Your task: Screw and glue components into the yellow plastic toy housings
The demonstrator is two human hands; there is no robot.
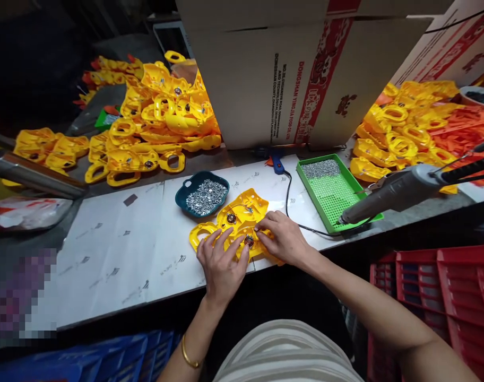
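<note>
1. The left hand (222,262) has its fingers spread over the near side of the yellow shells (248,204), fingertips touching them; the right hand (285,236) bends in with thumb and fingertips drawn close together on their right part. Whether it pinches a small piece cannot be told.
2. The shells lie on the surface (138,239), just beside the teal bowl (182,199), on its near right.
3. The bowl holds a heap of small silvery metal pieces (206,196).
4. Well right of the bowl, a green tray (337,199) has similar pieces at its far end.
5. Behind the bowl, to its right, a cardboard box (242,90) reads "DONGSHAN YINGJIA FOOD CO." and "AND TECHNOLOGICAL DEVELOPMENT ZONE".
6. Both forearms reach forward; a gold bangle (189,354) circles the left.
</note>
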